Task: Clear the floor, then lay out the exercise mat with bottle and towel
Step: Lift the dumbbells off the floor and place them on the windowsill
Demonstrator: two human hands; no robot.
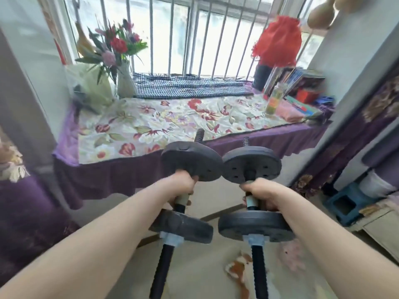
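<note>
My left hand (183, 184) grips the handle of a black dumbbell (191, 160), and my right hand (262, 194) grips a second black dumbbell (251, 165). Both are held side by side above the floor, bars pointing away from me, front plates nearly touching, just short of the edge of the window ledge (133, 173). A clear bottle with coloured contents (275, 100) stands at the ledge's right, beside a folded pink towel (290, 112). No exercise mat can be made out for certain.
A flowered cloth (172, 117) covers the ledge, with a vase of flowers (126, 83) at left, a checked cloth (190, 85) at the back, and books (302, 83) at right. A blue stool (347, 203) stands on the right floor. Purple-covered furniture (26, 212) flanks the left.
</note>
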